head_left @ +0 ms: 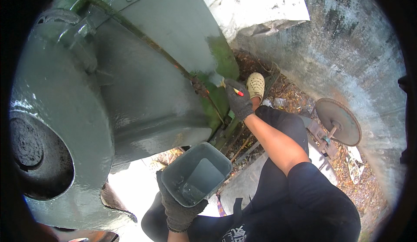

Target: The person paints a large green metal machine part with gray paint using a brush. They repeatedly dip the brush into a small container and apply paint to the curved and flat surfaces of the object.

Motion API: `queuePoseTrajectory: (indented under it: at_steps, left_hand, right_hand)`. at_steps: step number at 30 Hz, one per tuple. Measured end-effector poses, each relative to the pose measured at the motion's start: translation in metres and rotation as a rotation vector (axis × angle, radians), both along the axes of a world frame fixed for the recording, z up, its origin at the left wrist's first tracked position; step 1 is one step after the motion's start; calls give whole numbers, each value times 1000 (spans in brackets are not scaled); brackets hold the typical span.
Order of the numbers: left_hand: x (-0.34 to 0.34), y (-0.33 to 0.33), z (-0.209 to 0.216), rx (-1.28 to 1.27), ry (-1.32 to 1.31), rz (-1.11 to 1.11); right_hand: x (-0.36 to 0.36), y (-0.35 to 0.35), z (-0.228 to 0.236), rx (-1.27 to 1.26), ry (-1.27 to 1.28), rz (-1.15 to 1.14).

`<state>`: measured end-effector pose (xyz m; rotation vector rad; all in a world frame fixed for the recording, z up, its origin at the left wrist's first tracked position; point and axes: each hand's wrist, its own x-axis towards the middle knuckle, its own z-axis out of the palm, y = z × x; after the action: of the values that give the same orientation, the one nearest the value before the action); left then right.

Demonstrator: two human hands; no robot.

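My right hand [238, 98], in a dark grey glove, is closed round a paintbrush [238, 92] whose red and yellow handle end sticks out of the fist. The bristles are mostly hidden; they meet the edge of a large metal body [147, 81] coated in wet-looking grey-green paint. Bare, brighter green patches [220, 53] show beside the hand. Low in the middle, my left hand [180, 209], gloved too, grips the near left side of a dark rectangular tub [195, 174]. Grey-green paint [204, 174] covers part of the tub's bottom.
A rusty rod [143, 36] runs diagonally across the painted metal. On the right rises a weathered grey curved wall [347, 46], with a round metal disc [338, 121] on a bracket before it. A white sheet [260, 3] hangs at the top. Leaves and litter cover the ground.
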<state>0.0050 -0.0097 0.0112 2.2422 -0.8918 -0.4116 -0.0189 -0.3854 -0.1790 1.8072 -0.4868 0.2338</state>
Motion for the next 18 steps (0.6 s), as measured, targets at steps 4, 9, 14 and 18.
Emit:
queuePoseTrajectory:
  at_steps: [4,9,14,18]
  left_hand:
    - [1,-1,-1,2,-1,-6]
    - [3,0,-1,2,-14,-7]
    - [4,1,-4,30,-13,-2]
    - [2,1,0,68,-6,18]
  right_hand:
    - [16,-3,-11,1222,-1000,476]
    - [50,-33,102,1853,-1270,364]
    - [43,-62,170,2068,-1670,1084]
    - [42,-66,108,2108,-1733,1035]
